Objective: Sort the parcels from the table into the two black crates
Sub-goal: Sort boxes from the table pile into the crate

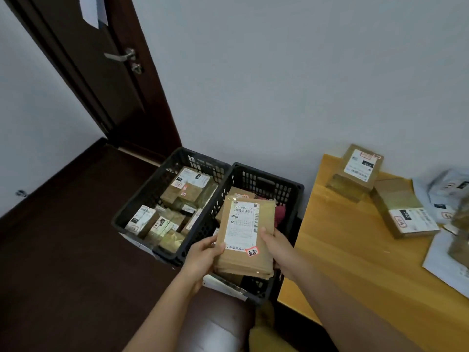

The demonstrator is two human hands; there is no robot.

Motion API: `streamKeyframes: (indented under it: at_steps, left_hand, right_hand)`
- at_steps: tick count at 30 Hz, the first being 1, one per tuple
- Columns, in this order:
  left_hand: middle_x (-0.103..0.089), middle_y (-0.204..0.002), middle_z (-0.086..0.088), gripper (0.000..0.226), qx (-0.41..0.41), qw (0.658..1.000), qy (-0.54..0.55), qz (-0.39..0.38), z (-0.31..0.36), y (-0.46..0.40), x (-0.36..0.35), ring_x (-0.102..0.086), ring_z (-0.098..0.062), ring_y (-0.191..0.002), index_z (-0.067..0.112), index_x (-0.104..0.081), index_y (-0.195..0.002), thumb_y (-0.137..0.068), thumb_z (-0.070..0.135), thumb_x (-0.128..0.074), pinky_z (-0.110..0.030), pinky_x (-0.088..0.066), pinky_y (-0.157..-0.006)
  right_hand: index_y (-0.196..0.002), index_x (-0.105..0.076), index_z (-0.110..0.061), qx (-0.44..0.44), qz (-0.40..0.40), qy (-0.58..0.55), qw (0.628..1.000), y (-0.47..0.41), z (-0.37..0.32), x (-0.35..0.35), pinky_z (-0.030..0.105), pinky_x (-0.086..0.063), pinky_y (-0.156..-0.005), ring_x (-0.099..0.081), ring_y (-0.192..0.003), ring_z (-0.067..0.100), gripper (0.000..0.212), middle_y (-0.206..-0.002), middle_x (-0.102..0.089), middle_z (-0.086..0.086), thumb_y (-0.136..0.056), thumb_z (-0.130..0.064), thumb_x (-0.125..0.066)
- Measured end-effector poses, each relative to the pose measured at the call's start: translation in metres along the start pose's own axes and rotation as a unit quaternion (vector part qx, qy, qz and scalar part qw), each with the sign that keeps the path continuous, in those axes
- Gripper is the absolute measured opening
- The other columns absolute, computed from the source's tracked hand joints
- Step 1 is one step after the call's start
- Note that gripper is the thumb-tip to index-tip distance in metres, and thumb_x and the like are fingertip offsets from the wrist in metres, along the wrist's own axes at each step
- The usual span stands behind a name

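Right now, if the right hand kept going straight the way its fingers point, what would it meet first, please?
The right hand already grips the brown parcel. Beyond that, probably the right black crate, though depth is unclear.

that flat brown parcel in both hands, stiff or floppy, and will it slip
The flat brown parcel probably stays fairly stiff: it lies straight between the left hand and right hand without sagging. It seems light, since a grip at its edges carries it. Its surface looks glossy, maybe taped, so it could slide.
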State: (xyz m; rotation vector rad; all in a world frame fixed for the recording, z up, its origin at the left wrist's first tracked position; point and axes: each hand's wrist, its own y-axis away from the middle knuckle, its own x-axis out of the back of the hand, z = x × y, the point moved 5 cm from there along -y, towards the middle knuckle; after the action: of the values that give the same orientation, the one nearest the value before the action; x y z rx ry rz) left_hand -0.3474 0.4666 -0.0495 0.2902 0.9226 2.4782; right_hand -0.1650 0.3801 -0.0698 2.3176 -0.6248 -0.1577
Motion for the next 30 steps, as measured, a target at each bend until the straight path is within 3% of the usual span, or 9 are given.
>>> streamKeyframes:
  at_steps: [4, 11, 13, 16, 18, 22, 24, 28, 30]
  left_hand:
    - [-0.068, -0.11, -0.004, 0.033, 0.026, 0.998, -0.046, 0.04, 0.0, -0.034, 0.012, -0.062, -0.018, -0.09, 0.016, -0.062, -0.128, -0.096, 0.015, -0.061, -0.023, -0.047, -0.058]
    - [-0.064, -0.115, -0.004, 0.04, 0.059, 0.985, -0.153, 0.045, -0.001, -0.102, -0.003, -0.06, -0.019, -0.101, 0.009, -0.055, -0.136, -0.097, 0.018, -0.058, -0.028, -0.049, -0.079]
    - [-0.062, -0.117, -0.003, 0.04, 0.066, 0.982, -0.176, 0.025, -0.001, -0.123, -0.022, -0.06, -0.015, -0.1, 0.011, -0.054, -0.137, -0.098, 0.021, -0.057, -0.019, -0.049, -0.072]
    - [-0.061, -0.114, 0.002, 0.037, 0.078, 0.978, -0.194, -0.004, -0.001, -0.154, -0.055, -0.059, -0.01, -0.095, 0.018, -0.054, -0.136, -0.101, 0.029, -0.052, -0.012, -0.046, -0.058]
    - [-0.061, -0.117, 0.002, 0.038, 0.082, 0.974, -0.212, -0.021, -0.002, -0.177, -0.075, -0.059, -0.007, -0.093, 0.02, -0.055, -0.135, -0.101, 0.036, -0.05, -0.014, -0.05, -0.061]
    - [-0.059, -0.13, -0.001, 0.038, 0.081, 0.964, -0.248, -0.045, -0.01, -0.229, -0.1, -0.059, -0.016, -0.108, 0.021, -0.052, -0.137, -0.102, 0.033, -0.047, -0.033, -0.054, -0.091]
    - [-0.06, -0.128, 0.003, 0.034, 0.061, 0.964, -0.25, -0.064, -0.014, -0.253, -0.109, -0.059, -0.013, -0.107, 0.021, -0.054, -0.134, -0.103, 0.03, -0.046, -0.023, -0.052, -0.083]
    - [-0.061, -0.114, 0.011, 0.027, -0.003, 0.956, -0.281, -0.08, -0.021, -0.305, -0.119, -0.058, -0.005, -0.096, 0.026, -0.055, -0.127, -0.103, 0.019, -0.045, -0.009, -0.047, -0.073]
    - [-0.054, -0.114, 0.011, 0.042, -0.057, 0.942, -0.319, -0.087, -0.024, -0.33, -0.123, -0.057, -0.008, -0.1, 0.03, -0.048, -0.135, -0.099, 0.007, -0.048, -0.01, -0.049, -0.075]
  right_hand:
    - [-0.145, -0.042, -0.039, -0.039, 0.034, 0.091, 0.995, -0.048, 0.002, -0.015, 0.044, -0.041, -0.11, -0.043, -0.13, 0.027, 0.053, -0.144, -0.033, 0.003, -0.095, -0.058, -0.043]
    - [-0.125, -0.059, -0.028, -0.111, 0.014, 0.124, 0.986, -0.139, 0.04, -0.011, 0.037, -0.055, -0.092, -0.061, -0.105, 0.021, 0.064, -0.129, -0.054, 0.002, -0.071, -0.061, -0.058]
    - [-0.122, -0.055, -0.028, -0.122, 0.015, 0.126, 0.984, -0.157, 0.049, 0.001, 0.038, -0.055, -0.091, -0.062, -0.104, 0.019, 0.061, -0.125, -0.057, -0.001, -0.069, -0.059, -0.062]
    - [-0.123, -0.045, -0.018, -0.124, 0.063, 0.127, 0.982, -0.161, 0.035, 0.025, 0.037, -0.052, -0.094, -0.057, -0.109, 0.02, 0.046, -0.121, -0.053, 0.001, -0.084, -0.028, -0.068]
    - [-0.137, -0.037, -0.017, -0.109, 0.096, 0.147, 0.978, -0.173, 0.036, 0.04, 0.041, -0.053, -0.094, -0.057, -0.111, 0.023, 0.069, -0.127, -0.052, 0.006, -0.081, -0.025, -0.075]
    - [-0.153, 0.001, -0.038, -0.066, 0.125, 0.134, 0.981, -0.197, 0.034, 0.051, 0.036, -0.055, -0.086, -0.057, -0.109, 0.023, 0.115, -0.139, -0.043, 0.009, -0.074, -0.034, -0.082]
    - [-0.153, 0.009, -0.04, -0.061, 0.112, 0.134, 0.983, -0.208, 0.034, 0.052, 0.028, -0.049, -0.08, -0.053, -0.109, 0.024, 0.11, -0.144, -0.033, 0.014, -0.083, -0.027, -0.075]
    - [-0.154, -0.003, -0.037, -0.023, 0.116, 0.131, 0.984, -0.243, 0.04, 0.057, 0.029, -0.04, -0.096, -0.043, -0.124, 0.024, 0.085, -0.144, -0.028, 0.013, -0.095, -0.016, -0.06]
    - [-0.154, -0.013, -0.035, -0.005, 0.114, 0.142, 0.983, -0.265, 0.047, 0.057, 0.022, -0.035, -0.098, -0.04, -0.122, 0.016, 0.076, -0.143, -0.026, 0.008, -0.097, -0.015, -0.057]
